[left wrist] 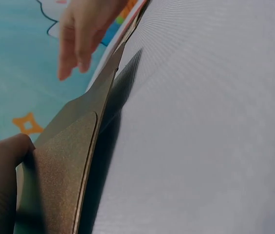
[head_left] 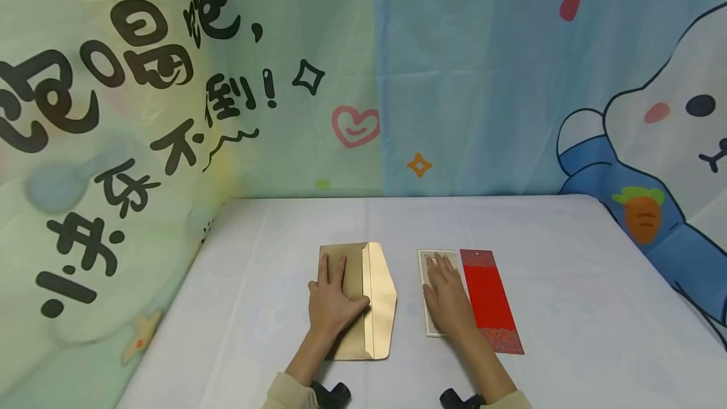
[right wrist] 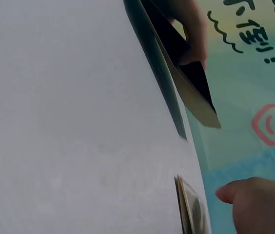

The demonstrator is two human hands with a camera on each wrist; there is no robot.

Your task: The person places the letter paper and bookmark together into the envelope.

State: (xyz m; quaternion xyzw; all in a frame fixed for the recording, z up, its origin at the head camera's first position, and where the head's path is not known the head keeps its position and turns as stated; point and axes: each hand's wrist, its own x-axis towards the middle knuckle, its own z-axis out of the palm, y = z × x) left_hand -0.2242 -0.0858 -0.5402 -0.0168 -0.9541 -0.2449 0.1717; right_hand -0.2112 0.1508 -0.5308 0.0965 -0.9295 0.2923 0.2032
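Observation:
In the head view a gold paper envelope (head_left: 349, 349) lies on the white table, its flap (head_left: 382, 308) folded out to the right. My left hand (head_left: 334, 308) rests on it, fingers straight and spread, thumb by the flap's fold. The left wrist view shows the envelope's edge (left wrist: 86, 146) above its shadow, the thumb (left wrist: 3, 161) against it. Over a small cream-bordered stack of cards or paper (head_left: 430, 327) hovers my right hand (head_left: 450, 302), fingers extended. In the right wrist view its thumb (right wrist: 262, 204) is apart from the stack (right wrist: 194, 209).
A red strip (head_left: 491, 295) with patterned ends lies just right of the stack. Two black objects (head_left: 335, 395) are near the wrists at the bottom edge. The white table (head_left: 568, 308) meets a printed cloth backdrop (head_left: 466, 81) behind and at the left.

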